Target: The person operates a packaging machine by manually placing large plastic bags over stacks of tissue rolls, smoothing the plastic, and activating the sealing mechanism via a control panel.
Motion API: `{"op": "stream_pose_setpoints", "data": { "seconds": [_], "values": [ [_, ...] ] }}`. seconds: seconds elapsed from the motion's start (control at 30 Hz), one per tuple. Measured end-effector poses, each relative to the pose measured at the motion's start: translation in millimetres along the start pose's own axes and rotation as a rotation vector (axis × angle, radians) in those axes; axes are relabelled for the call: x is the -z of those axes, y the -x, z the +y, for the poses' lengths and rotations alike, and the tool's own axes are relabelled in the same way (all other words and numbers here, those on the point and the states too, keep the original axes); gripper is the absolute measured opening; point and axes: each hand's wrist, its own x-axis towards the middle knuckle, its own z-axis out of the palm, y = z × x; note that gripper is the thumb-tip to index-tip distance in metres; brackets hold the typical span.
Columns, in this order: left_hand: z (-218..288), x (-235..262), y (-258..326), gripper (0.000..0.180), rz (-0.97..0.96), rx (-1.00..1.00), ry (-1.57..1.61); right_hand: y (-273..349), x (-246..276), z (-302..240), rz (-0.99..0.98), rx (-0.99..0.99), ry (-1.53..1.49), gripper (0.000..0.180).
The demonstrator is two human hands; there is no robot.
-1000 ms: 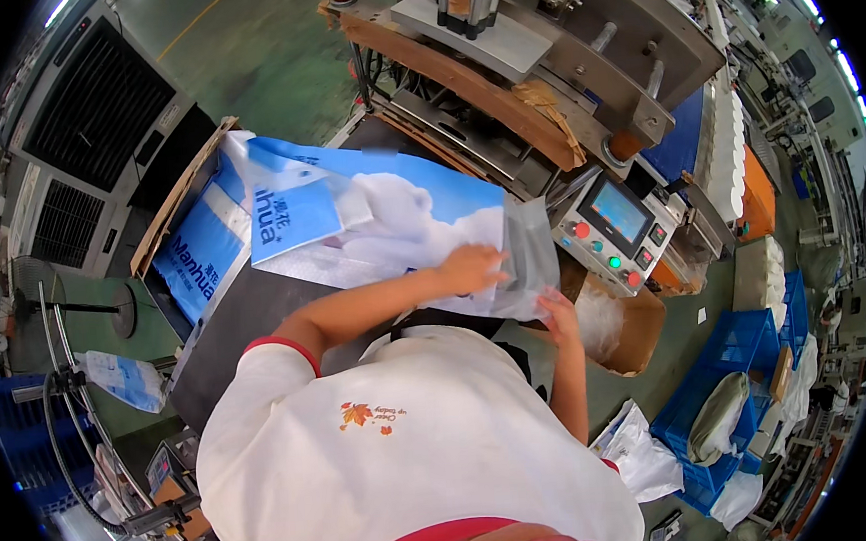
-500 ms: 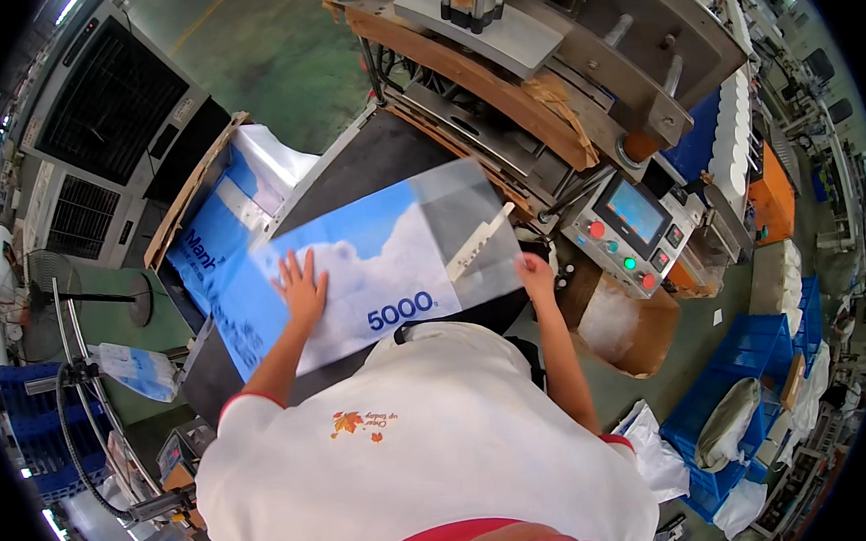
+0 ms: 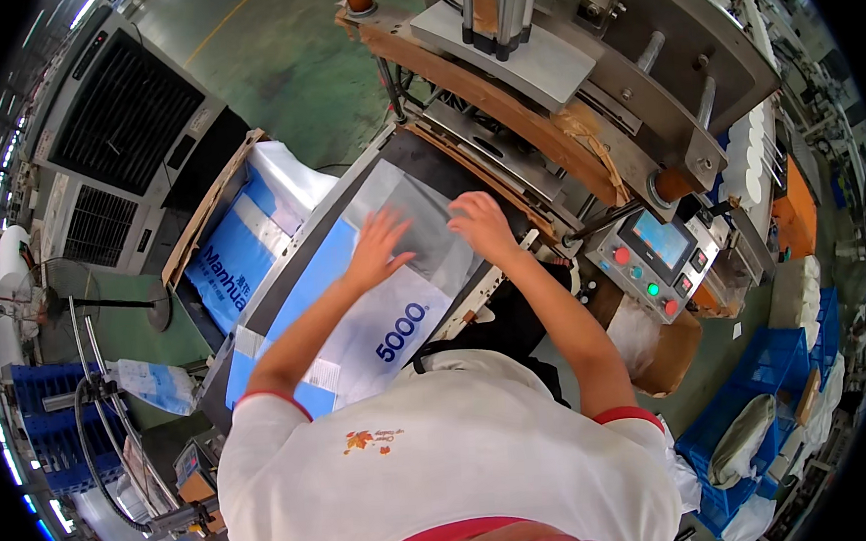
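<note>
A plastic packaging bag [image 3: 368, 339], printed blue and white with dark figures, lies across a black work surface [image 3: 424, 160]. Its clear grey end [image 3: 415, 212] points toward the machine. Over that end is my left hand [image 3: 380, 249], smeared a little by motion, its fingers spread and holding nothing. Beside it, at the film's right edge, my right hand [image 3: 485, 226] has its fingers loosely bent and apart, with nothing visible in them. Whether its fingertips touch the film I cannot tell. A pale slotted bar [image 3: 480, 302] runs along the table edge under my right forearm.
A large metal press [image 3: 540, 75] stands ahead, with a button-and-screen control panel [image 3: 655, 257] at right. Left of the surface, an open carton [image 3: 186, 248] holds more printed bags. Another carton [image 3: 678, 360] and blue crates [image 3: 757, 380] sit on the right.
The bag has turned, its clear end swinging away from me toward the machine. My left hand has moved right and forward onto that end; my right hand, earlier at the film's corner, has moved forward and left.
</note>
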Motion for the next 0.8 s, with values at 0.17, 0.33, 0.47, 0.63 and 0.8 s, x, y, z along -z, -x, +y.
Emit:
{"op": "stream_pose_setpoints", "data": {
  "seconds": [0.17,0.33,0.47,0.63,0.8],
  "values": [
    [-60.0,-3.0,-140.7,0.050,-0.635,-0.511,0.024,-6.0,47.4,-12.2,-0.356,-0.321,-0.479,0.014],
    [-152.4,14.0,-194.3,0.059,-0.931,-0.271,-0.150,49.0,89.0,37.9,-0.393,-0.758,-1.108,0.017],
    [-164.0,32.1,-232.0,0.050,-0.822,-0.093,-0.017,87.2,81.4,74.8,-0.243,-0.842,-1.049,0.020],
    [-218.4,11.5,-252.1,0.035,-0.811,0.174,0.074,90.1,39.7,112.9,0.299,-0.936,-1.041,0.021],
    [-237.8,-5.0,-290.8,0.030,-0.763,0.241,0.314,91.7,4.7,178.6,0.925,-1.019,-0.694,0.019]
  ]
}}
